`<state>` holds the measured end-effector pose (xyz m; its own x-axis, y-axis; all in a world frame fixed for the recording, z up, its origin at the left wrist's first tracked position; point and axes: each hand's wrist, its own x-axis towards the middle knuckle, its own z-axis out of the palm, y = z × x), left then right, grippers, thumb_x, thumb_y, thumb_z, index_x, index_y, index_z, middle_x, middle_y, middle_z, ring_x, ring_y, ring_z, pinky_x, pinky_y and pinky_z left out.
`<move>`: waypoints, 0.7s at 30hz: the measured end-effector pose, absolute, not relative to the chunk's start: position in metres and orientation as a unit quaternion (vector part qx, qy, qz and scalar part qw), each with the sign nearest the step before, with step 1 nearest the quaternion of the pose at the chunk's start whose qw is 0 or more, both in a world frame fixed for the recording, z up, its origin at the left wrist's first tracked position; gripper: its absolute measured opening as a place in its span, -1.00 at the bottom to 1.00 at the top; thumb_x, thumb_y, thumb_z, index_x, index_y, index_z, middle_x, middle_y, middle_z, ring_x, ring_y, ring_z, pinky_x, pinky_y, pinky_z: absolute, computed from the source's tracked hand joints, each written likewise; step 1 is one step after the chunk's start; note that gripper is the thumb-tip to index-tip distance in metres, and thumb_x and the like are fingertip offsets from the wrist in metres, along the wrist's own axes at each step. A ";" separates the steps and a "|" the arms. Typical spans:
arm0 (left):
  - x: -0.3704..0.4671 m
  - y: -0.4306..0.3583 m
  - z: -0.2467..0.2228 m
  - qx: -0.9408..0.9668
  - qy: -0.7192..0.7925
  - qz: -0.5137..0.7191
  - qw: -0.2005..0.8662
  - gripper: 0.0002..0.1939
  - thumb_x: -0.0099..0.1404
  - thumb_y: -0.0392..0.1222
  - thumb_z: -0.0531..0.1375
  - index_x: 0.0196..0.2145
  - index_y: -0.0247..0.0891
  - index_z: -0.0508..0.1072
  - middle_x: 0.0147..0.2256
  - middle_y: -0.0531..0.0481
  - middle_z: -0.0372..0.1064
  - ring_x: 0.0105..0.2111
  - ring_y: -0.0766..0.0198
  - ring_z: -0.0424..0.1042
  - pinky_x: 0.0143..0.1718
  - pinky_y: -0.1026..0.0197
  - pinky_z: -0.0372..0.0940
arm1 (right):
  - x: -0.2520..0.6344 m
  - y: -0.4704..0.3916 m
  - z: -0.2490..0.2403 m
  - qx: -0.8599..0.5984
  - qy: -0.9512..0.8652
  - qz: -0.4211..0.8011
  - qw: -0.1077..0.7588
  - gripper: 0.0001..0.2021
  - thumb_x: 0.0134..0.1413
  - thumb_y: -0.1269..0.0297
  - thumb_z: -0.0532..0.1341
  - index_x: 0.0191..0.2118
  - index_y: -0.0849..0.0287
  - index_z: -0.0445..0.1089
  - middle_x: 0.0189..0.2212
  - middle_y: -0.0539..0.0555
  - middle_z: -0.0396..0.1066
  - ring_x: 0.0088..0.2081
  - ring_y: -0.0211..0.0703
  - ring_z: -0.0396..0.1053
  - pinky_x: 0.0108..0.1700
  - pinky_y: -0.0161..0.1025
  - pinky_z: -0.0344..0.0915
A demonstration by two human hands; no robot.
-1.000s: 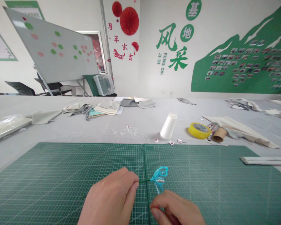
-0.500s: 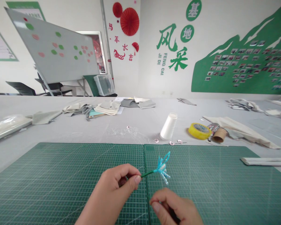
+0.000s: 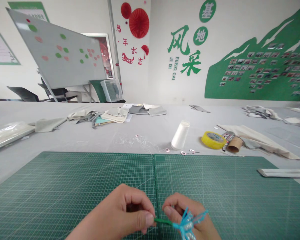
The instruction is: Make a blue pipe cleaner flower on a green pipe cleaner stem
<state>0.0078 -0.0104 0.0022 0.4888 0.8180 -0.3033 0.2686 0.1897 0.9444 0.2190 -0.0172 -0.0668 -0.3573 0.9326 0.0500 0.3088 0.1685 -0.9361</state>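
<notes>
Blue flower [image 3: 186, 227] overlaps the right hand [image 3: 193, 203], tape [image 3: 211, 143] beyond.

Grey table [image 3: 76, 141] beneath cutting mats [image 3: 90, 173], white cone [image 3: 180, 135], yellow tape [image 3: 213, 140], fabric scraps [image 3: 50, 125]

Dark chairs [image 3: 23, 94] and a whiteboard [image 3: 72, 71] stand before white walls [image 3: 160, 16].

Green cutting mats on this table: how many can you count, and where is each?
2. The left mat lies beneath the left hand; the right mat adjoins it, beneath the right hand. Any underneath would be hidden.
</notes>
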 end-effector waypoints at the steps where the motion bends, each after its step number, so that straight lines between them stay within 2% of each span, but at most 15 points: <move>1: 0.007 -0.011 0.003 0.607 0.459 0.203 0.616 -0.88 0.12 -0.21 0.25 -0.46 -0.30 0.56 -0.57 0.13 0.32 -0.54 0.37 0.23 -0.47 0.33 0.10 | 0.220 -0.016 -0.067 -0.459 -0.689 0.451 0.333 -0.81 0.14 0.20 0.16 -0.44 0.14 0.39 -0.64 -0.14 0.07 -0.59 -0.28 0.02 -0.54 -0.34 -0.03; 4: 0.007 -0.013 0.007 0.665 0.459 0.145 0.571 -0.88 0.11 -0.33 0.24 -0.46 -0.27 0.62 -0.55 0.13 0.34 -0.49 0.36 0.29 -0.43 0.35 0.13 | 0.221 -0.014 -0.066 -0.446 -0.712 0.437 0.321 -0.79 0.14 0.21 0.14 -0.45 0.15 0.40 -0.65 -0.13 0.10 -0.60 -0.28 0.02 -0.54 -0.33 -0.04; 9: 0.013 -0.016 0.012 0.779 0.439 0.034 0.446 -0.71 0.11 -0.48 0.17 -0.42 -0.19 0.65 -0.51 0.13 0.44 -0.42 0.34 0.40 -0.34 0.36 0.17 | 0.219 -0.012 -0.061 -0.442 -0.723 0.448 0.284 -0.77 0.11 0.20 0.14 -0.51 0.16 0.35 -0.65 -0.13 0.07 -0.58 -0.27 0.03 -0.53 -0.32 -0.03; 12: 0.017 -0.019 0.010 0.822 0.432 -0.012 0.370 -0.70 0.12 -0.48 0.15 -0.42 -0.18 0.64 -0.49 0.10 0.50 -0.42 0.31 0.41 -0.36 0.34 0.17 | 0.219 -0.012 -0.058 -0.446 -0.712 0.470 0.272 -0.75 0.11 0.16 0.12 -0.51 0.16 0.32 -0.65 -0.13 0.04 -0.58 -0.26 0.01 -0.54 -0.32 -0.05; 17: 0.024 -0.024 0.012 0.833 0.496 -0.063 0.237 -0.71 0.14 -0.43 0.08 -0.46 -0.20 0.58 -0.40 0.01 0.52 -0.35 0.16 0.49 -0.39 0.26 0.18 | 0.220 -0.018 -0.055 -0.457 -0.698 0.476 0.280 -0.74 0.14 0.14 0.12 -0.50 0.15 0.31 -0.65 -0.13 0.03 -0.59 -0.27 -0.01 -0.55 -0.32 -0.07; 21: 0.029 -0.027 0.011 0.834 0.530 -0.055 0.144 -0.72 0.19 -0.43 0.04 -0.50 -0.22 0.49 -0.44 0.02 0.49 -0.42 0.15 0.49 -0.47 0.25 0.17 | 0.220 -0.025 -0.052 -0.465 -0.678 0.493 0.283 -0.77 0.17 0.16 0.15 -0.47 0.13 0.35 -0.64 -0.14 0.03 -0.58 -0.27 -0.01 -0.53 -0.32 -0.06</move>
<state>0.0293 -0.0269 0.0106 0.4317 0.8681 -0.2449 0.8999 -0.3961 0.1824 0.2201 -0.0247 -0.0519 -0.4071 0.9102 -0.0759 0.3525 0.0799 -0.9324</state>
